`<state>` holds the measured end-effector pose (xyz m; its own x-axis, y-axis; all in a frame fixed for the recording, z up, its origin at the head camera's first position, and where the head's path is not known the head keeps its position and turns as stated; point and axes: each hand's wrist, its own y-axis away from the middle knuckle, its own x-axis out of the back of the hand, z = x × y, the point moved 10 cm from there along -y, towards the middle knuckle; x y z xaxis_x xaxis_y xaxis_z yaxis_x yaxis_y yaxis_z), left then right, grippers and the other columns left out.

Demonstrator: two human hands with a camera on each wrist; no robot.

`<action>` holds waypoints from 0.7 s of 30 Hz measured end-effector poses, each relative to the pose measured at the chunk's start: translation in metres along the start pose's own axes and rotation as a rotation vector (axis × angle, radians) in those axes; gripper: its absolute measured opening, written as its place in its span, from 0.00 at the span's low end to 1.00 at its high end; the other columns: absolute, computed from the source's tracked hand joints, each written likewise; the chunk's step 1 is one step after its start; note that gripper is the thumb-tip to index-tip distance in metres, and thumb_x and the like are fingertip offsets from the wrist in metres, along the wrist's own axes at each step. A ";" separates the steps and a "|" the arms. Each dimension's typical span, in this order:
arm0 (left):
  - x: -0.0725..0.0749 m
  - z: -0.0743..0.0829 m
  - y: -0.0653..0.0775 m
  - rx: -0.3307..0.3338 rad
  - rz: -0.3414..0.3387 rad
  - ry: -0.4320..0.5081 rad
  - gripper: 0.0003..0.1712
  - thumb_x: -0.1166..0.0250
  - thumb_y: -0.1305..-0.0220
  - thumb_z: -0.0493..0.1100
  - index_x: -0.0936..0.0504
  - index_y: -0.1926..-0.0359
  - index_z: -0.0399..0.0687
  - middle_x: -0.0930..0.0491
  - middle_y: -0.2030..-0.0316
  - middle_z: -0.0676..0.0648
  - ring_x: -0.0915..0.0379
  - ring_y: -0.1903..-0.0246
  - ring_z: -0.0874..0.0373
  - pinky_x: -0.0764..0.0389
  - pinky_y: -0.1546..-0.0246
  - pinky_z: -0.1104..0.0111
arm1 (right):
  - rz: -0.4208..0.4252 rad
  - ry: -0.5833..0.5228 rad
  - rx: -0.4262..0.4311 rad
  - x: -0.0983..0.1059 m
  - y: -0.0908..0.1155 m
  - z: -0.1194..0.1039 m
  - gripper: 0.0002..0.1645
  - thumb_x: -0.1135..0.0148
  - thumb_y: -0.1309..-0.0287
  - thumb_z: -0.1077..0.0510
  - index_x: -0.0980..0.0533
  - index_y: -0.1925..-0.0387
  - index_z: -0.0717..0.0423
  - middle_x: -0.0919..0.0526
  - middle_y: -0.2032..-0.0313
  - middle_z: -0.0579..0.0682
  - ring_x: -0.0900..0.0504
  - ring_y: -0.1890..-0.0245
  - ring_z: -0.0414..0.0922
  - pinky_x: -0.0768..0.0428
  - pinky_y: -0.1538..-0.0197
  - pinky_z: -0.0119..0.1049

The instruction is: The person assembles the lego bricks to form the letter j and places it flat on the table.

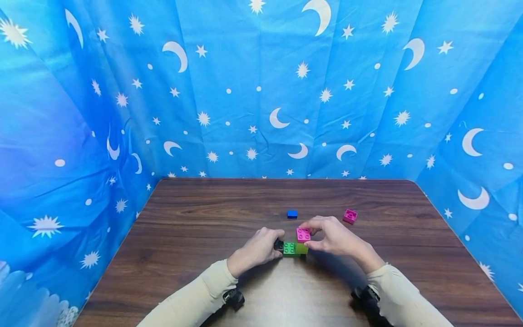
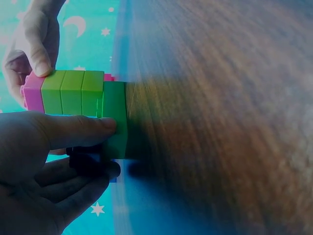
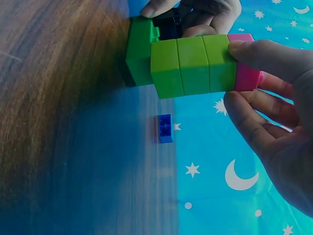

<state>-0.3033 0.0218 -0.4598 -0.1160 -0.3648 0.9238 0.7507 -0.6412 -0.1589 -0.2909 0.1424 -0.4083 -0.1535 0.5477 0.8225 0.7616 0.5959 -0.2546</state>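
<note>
A tower of three lime-green bricks (image 3: 193,66) rises from one end of a longer green brick (image 2: 115,110). A pink brick (image 1: 303,234) caps the tower, studs up. My right hand (image 1: 337,238) pinches the pink brick between thumb and fingers, the thumb (image 3: 264,55) overlapping the seam with the top lime brick. Beside the tower, a black brick (image 3: 169,23) sits over the green brick's other end. My left hand (image 1: 259,249) grips the green brick low down, its thumb (image 2: 93,128) along one side and fingers across by the black brick, which they partly hide.
A small blue brick (image 1: 292,214) lies on the wooden table (image 1: 212,204) behind the build. Farther right lies a loose magenta brick (image 1: 350,216), hollow side showing. A blue curtain (image 1: 245,104) with moons and stars hangs behind the table and along both sides.
</note>
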 end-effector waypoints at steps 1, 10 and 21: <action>0.000 0.000 0.000 0.003 0.000 -0.002 0.16 0.23 0.54 0.41 0.24 0.70 0.51 0.20 0.76 0.56 0.29 0.77 0.65 0.26 0.74 0.71 | 0.000 0.001 0.002 0.000 0.000 0.000 0.21 0.26 0.50 0.57 0.19 0.52 0.51 0.15 0.59 0.43 0.18 0.63 0.37 0.17 0.60 0.39; 0.000 -0.001 0.000 0.009 -0.003 0.012 0.15 0.23 0.54 0.41 0.24 0.69 0.49 0.20 0.76 0.54 0.31 0.78 0.64 0.28 0.75 0.71 | 0.009 0.001 -0.028 0.004 0.000 0.003 0.24 0.27 0.49 0.48 0.20 0.50 0.50 0.15 0.57 0.42 0.18 0.61 0.38 0.17 0.57 0.41; -0.001 -0.002 0.000 0.014 -0.008 0.014 0.16 0.23 0.53 0.41 0.24 0.69 0.50 0.21 0.76 0.55 0.30 0.77 0.64 0.27 0.75 0.71 | 0.103 -0.017 -0.060 0.022 0.004 0.015 0.23 0.30 0.46 0.44 0.19 0.51 0.50 0.14 0.56 0.48 0.16 0.60 0.42 0.18 0.55 0.40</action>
<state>-0.3042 0.0213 -0.4617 -0.1308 -0.3690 0.9202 0.7589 -0.6345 -0.1466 -0.3003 0.1659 -0.3985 -0.0828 0.6145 0.7845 0.8102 0.4999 -0.3061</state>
